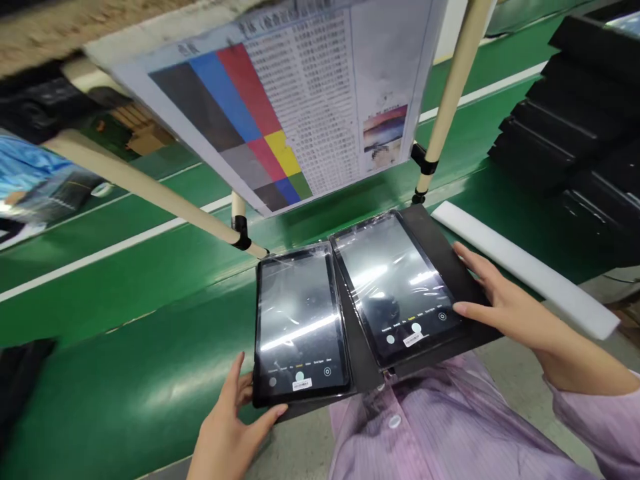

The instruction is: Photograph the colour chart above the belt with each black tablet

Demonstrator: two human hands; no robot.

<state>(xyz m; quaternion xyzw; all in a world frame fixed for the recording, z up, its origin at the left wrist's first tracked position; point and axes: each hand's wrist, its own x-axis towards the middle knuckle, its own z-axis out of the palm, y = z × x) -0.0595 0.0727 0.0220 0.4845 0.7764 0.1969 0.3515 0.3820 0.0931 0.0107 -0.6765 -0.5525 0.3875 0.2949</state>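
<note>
Two tablets lie side by side, screens up, each in clear plastic film with a small white label: the left tablet (300, 313) and the right tablet (395, 280). Both screens are lit and show camera controls along the bottom. Beneath them is a flat black board (440, 247), showing at the right and between them. My left hand (235, 420) grips the lower left corner of the left tablet, thumb at its bottom edge, some fingers hidden. My right hand (495, 293) holds the right side of the board, its thumb tip at the right tablet's edge.
A printed sheet (320, 100) with colour blocks hangs on a frame of cream pipes (453, 93) above the green bench (150, 373). Black trays (575, 127) are stacked at the right. A white foam strip (525, 267) lies beside my right hand. A blurred blue sleeve (25, 167) shows far left.
</note>
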